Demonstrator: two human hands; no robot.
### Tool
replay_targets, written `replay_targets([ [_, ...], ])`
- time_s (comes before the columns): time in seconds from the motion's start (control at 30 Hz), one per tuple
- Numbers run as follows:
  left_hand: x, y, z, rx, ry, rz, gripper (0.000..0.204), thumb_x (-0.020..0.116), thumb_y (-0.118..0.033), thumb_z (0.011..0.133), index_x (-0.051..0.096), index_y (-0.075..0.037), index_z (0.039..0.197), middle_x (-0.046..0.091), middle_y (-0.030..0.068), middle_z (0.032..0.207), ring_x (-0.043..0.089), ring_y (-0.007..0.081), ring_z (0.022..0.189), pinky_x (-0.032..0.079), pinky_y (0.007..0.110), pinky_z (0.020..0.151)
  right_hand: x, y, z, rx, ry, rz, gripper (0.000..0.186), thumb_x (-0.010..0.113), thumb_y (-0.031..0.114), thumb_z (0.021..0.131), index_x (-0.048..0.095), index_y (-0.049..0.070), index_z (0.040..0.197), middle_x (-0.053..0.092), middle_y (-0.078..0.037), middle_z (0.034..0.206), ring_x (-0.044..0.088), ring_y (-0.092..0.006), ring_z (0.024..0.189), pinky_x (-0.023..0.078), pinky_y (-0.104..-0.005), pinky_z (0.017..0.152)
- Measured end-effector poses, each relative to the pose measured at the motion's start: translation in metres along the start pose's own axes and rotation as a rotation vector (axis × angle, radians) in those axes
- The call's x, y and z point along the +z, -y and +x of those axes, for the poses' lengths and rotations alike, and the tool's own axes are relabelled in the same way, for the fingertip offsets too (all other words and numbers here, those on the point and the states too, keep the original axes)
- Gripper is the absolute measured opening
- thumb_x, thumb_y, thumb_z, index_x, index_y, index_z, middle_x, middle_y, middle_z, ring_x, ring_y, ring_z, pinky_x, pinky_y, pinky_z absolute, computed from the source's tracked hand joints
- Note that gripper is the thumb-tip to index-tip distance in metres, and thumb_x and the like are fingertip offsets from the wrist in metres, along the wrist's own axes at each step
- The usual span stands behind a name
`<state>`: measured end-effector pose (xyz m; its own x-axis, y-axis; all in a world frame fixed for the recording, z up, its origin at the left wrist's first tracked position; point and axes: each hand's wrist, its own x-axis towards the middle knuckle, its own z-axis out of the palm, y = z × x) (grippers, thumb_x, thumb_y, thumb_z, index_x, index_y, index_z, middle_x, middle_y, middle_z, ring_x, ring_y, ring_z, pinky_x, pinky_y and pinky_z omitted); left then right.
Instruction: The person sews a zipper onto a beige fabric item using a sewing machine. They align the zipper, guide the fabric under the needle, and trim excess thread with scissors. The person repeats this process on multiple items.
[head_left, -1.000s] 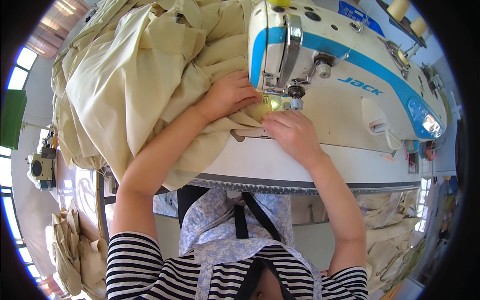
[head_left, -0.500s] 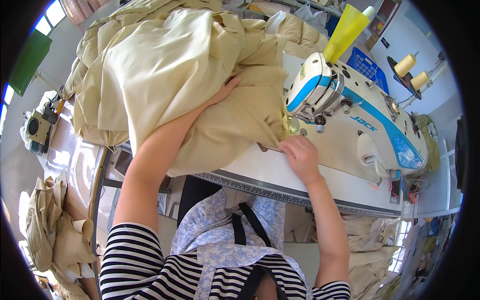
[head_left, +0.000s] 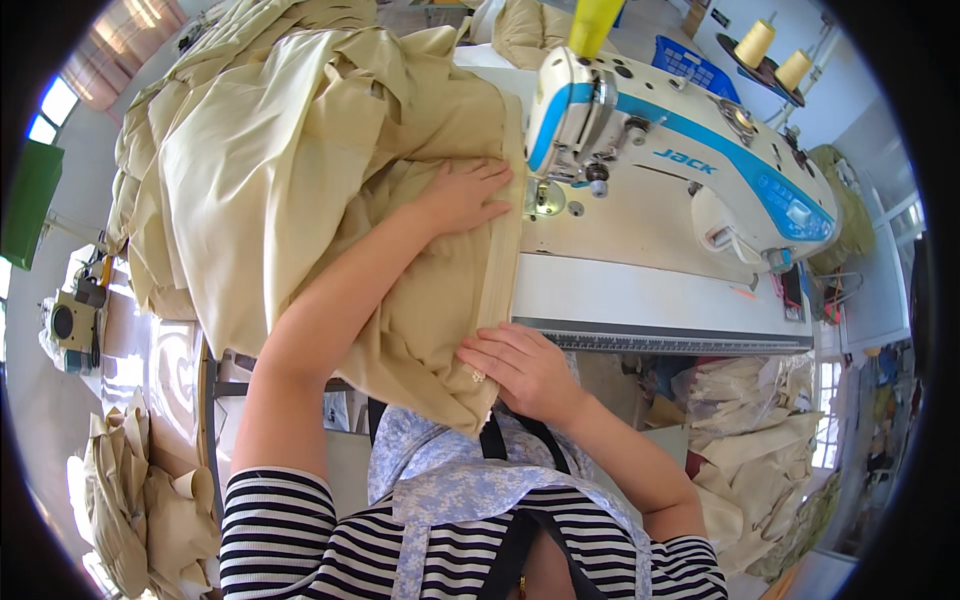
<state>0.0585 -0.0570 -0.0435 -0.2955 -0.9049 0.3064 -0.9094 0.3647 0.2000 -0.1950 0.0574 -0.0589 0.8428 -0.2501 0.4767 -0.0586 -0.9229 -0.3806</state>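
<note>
A large beige padded garment (head_left: 240, 170) is heaped across the left of the sewing table. Along its right side runs a straight strip (head_left: 497, 265) that looks like zipper tape. My left hand (head_left: 465, 197) lies flat on the cloth beside this strip, fingers spread, just left of the sewing machine head (head_left: 565, 110). Beyond the table's front edge, my right hand (head_left: 525, 375) holds the garment's near edge, fingers over the strip; its thumb is hidden. The cloth's near corner hangs above my lap. The round metal plate (head_left: 545, 198) under the needle area is uncovered.
The white sewing machine (head_left: 760, 180) with blue trim stands at the right, thread cones (head_left: 754, 43) behind it. A blue basket (head_left: 695, 68) sits at the back. Beige cloth pieces (head_left: 150, 490) lie at the lower left, and more (head_left: 760, 440) at the lower right.
The garment's edge has come away from the needle area and now lies straight toward me. My right hand moved nearer and left; my left hand slid right and flattened. The view shifted.
</note>
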Motion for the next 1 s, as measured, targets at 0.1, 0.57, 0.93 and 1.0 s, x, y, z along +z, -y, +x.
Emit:
replay_targets([
  [0.1, 0.018, 0.023, -0.002, -0.034, 0.035, -0.038, 0.056, 0.057, -0.041, 0.098, 0.053, -0.011, 0.146, 0.048, 0.0092, 0.154, 0.041, 0.0292, 0.144, 0.03, 0.05, 0.118, -0.013, 0.007, -0.015, 0.084, -0.117, 0.04, 0.053, 0.071, 0.004, 0.077, 0.065, 0.009, 0.129, 0.065, -0.007, 0.133, 0.062, -0.0267, 0.12, 0.049, -0.0409, 0.104],
  [0.57, -0.039, -0.063, -0.043, 0.061, -0.183, -0.253, 0.024, 0.067, -0.005, 0.09, 0.071, -0.001, 0.113, 0.068, 0.0132, 0.123, 0.061, 0.0338, 0.12, 0.05, 0.04, 0.101, -0.225, -0.181, -0.219, 0.625, 0.25, -1.238, 0.008, 0.058, 0.01, 0.088, 0.065, 0.005, 0.088, 0.065, -0.011, 0.089, 0.067, -0.0241, 0.09, 0.059, -0.0353, 0.065],
  [0.93, -0.02, -0.07, -0.078, -0.039, -0.01, -0.203, 0.07, 0.076, -0.028, 0.086, 0.047, -0.015, 0.149, 0.059, 0.0099, 0.141, 0.047, 0.0318, 0.137, 0.032, 0.049, 0.118, -0.195, -0.073, -0.128, 0.79, -0.106, -0.136, 0.031, 0.057, 0.001, 0.095, 0.058, 0.008, 0.125, 0.062, -0.007, 0.082, 0.065, -0.0189, 0.078, 0.053, -0.0318, 0.075],
  [1.0, -0.02, -0.069, -0.079, -0.018, 0.011, -0.212, 0.073, 0.077, -0.028, 0.086, 0.045, -0.016, 0.151, 0.058, 0.0079, 0.143, 0.047, 0.0305, 0.138, 0.025, 0.052, 0.122, -0.171, -0.044, -0.097, 0.8, -0.212, 0.343, 0.024, 0.051, 0.002, 0.101, 0.061, 0.003, 0.122, 0.058, -0.002, 0.086, 0.06, -0.0106, 0.081, 0.052, -0.0285, 0.082],
])
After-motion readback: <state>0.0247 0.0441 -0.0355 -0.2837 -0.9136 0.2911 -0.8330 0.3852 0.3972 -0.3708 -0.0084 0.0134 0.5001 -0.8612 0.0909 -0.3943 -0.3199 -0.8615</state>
